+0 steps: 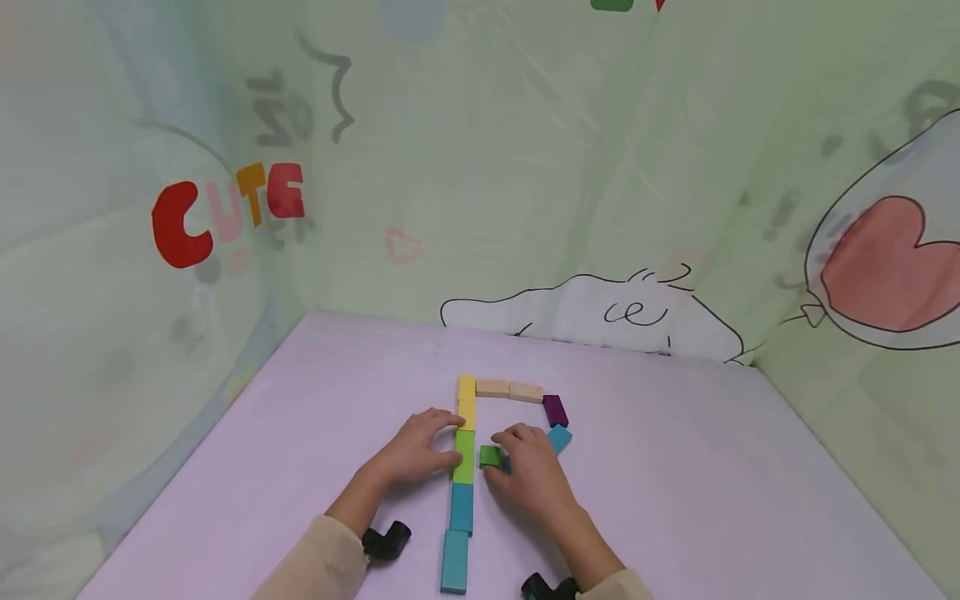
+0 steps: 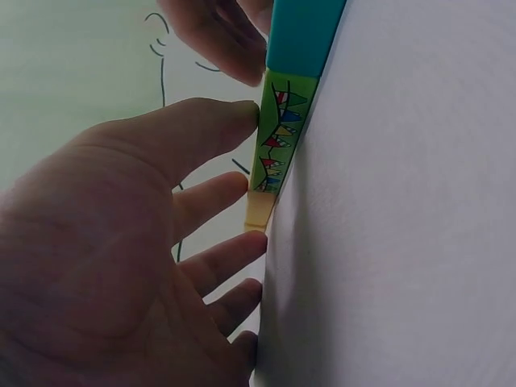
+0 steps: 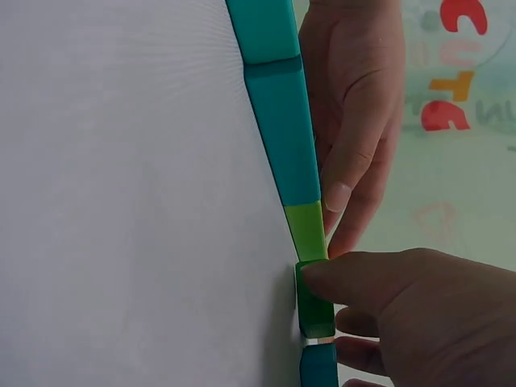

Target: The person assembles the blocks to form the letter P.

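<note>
Pale green cloth printed with cartoon drawings and the red-and-orange word CUTE hangs behind a lilac table, its surface smooth and matte. Both forearms are cut off by the lower edge of the head view, and only cream sleeve cuffs show, with a dark wrist mount beside each.

On the table lie flat rectangular blocks — painted, hard-edged, seemingly wooden. A straight line of blocks runs away from the person: two teal, a light green stretch, then yellow at the far end. From the yellow end two pale wood blocks turn to the right, followed by a purple block and a slanted blue block.

The left hand rests against the left side of the line, fingers fairly straight, their tips touching the light green block, whose side carries a printed bunting pattern in the left wrist view.

The right hand pinches a small dark green block between thumb and curled fingers. That block sits on the table just right of the line, close beside the light green stretch. Another teal block lies right behind it under the palm — mostly hidden in the head view, cut off in the right wrist view.
</note>
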### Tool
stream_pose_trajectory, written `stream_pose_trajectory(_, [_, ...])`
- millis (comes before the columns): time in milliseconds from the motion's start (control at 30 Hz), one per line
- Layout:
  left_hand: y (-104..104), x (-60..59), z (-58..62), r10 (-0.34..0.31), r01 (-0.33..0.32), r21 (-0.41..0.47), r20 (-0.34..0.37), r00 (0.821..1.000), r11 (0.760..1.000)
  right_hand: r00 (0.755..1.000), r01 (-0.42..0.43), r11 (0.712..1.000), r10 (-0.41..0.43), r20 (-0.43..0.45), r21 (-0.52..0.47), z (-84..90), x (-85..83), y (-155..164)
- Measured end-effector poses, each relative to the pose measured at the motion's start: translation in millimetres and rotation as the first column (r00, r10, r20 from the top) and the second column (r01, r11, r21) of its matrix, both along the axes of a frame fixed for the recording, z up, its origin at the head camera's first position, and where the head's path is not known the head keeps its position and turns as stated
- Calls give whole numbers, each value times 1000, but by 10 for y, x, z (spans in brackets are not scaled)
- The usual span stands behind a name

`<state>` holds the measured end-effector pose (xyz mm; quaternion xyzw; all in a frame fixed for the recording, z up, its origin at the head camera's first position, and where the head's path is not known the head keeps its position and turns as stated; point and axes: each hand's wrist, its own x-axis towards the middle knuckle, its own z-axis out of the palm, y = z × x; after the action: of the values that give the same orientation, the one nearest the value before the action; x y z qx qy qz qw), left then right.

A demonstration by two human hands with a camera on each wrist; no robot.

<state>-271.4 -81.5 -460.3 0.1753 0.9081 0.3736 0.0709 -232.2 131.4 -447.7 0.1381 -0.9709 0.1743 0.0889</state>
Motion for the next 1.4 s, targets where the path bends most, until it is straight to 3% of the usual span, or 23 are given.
stream_pose_trajectory(1100, [-20, -28, -26, -8, 7, -34, -21, 1000, 999, 999, -49, 997, 49, 11, 55, 9, -132, -145])
stream_pose_trajectory(1400, [-19, -41, -43, -26, 24, -38, -36, 999, 999, 1000, 11, 1000, -11, 15, 3, 67, -83, -105])
